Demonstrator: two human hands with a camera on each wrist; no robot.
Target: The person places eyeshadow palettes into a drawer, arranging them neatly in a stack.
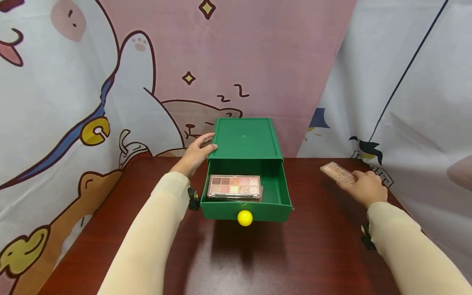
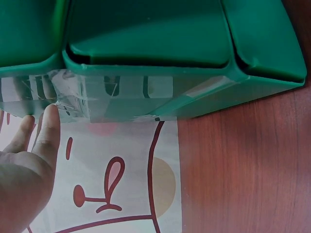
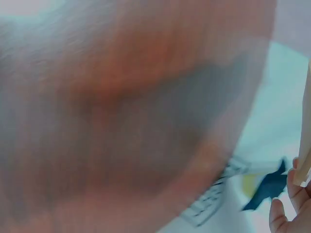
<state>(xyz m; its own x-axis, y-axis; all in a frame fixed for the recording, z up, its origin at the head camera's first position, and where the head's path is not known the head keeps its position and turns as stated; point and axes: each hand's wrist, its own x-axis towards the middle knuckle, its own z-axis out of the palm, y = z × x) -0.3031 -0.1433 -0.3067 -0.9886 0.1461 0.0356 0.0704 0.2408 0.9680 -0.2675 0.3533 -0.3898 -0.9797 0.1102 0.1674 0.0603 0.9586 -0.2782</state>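
A small green drawer box (image 1: 245, 139) stands on the table with its drawer (image 1: 217, 212) pulled out toward me. In the drawer lies an eyeshadow palette (image 1: 234, 185) with rows of coloured pans; the edge of another thing shows beneath it. My left hand (image 1: 194, 155) rests at the box's left side; in the left wrist view its extended fingers (image 2: 50, 126) touch the green wall. Off to the right, my right hand (image 1: 366, 189) pinches another eyeshadow palette (image 1: 334, 171) by its near end, low over the table. Only part of that hand (image 3: 294, 206) shows in the right wrist view.
A yellow ball knob (image 1: 245, 218) sticks out from the drawer front. The dark red wooden table (image 1: 313, 254) extends around the box. Behind and at both sides hangs a printed cartoon cloth (image 1: 280, 61).
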